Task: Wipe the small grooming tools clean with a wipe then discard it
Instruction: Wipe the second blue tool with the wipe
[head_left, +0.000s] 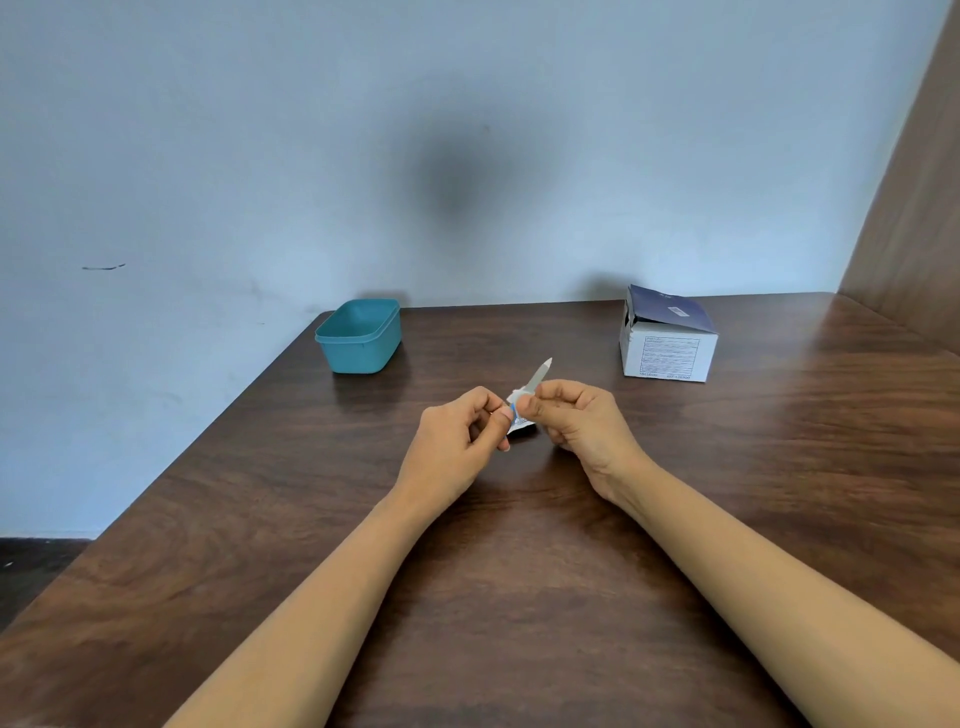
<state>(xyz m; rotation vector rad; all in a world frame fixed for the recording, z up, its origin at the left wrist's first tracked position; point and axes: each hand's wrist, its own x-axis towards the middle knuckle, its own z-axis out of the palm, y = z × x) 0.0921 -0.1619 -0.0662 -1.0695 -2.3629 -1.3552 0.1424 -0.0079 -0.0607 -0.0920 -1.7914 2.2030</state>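
Pinching together over the middle of the table (519, 571), both hands meet at one small bundle. The left hand (457, 431) has its fingers curled in, and its thumb presses on a white wipe (521, 422) that bears a blue stripe and some fine print. Whether this is the bare wipe or its sachet cannot be told. The right hand (576, 415) is also curled tight, its fingertips closing on the lower end of a slim metal nail file (540, 373). The wipe sits between the two sets of fingertips, wrapped about the base of the file, and hangs a little below the grip. The file's pointed end sticks up and away out of the grip, tilted toward the right and clear of both hands. How much of the file lies hidden inside the fingers is not visible. Both wrists hover above the wood, with the forearms running back toward the person.

Beyond the grip and off to its left stands an open teal tub (358, 338) near the table's far corner. Beyond the grip and to its right sits a white cardboard box (670, 353) with a dark blue flap lying loose on top. Both are well apart from the hands. A pale blue wall (260, 156) rises behind them.
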